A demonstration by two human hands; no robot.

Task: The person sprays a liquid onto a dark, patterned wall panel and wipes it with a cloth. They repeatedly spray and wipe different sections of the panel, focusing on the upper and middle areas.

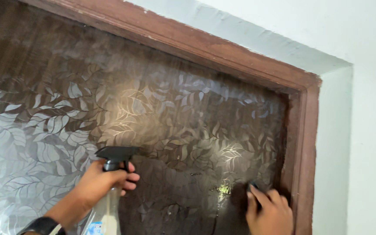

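Frosted, leaf-patterned glass (153, 117) fills a dark wooden frame (303, 143), and against its lower part the left hand (103, 182) grips the neck of a clear spray bottle (109, 196), fingers curled round it below the black nozzle aimed at the pane. Nearer the frame's right post, the right hand (270, 213) presses a small dark object (254, 187), barely visible under its fingertips, flat onto the glass.

The spray bottle (109, 191) sits in the left hand (103, 180), in front of the glass pane (153, 109); the right hand (270, 213) presses the pane beside the frame (303, 152), wall (366, 130) further right
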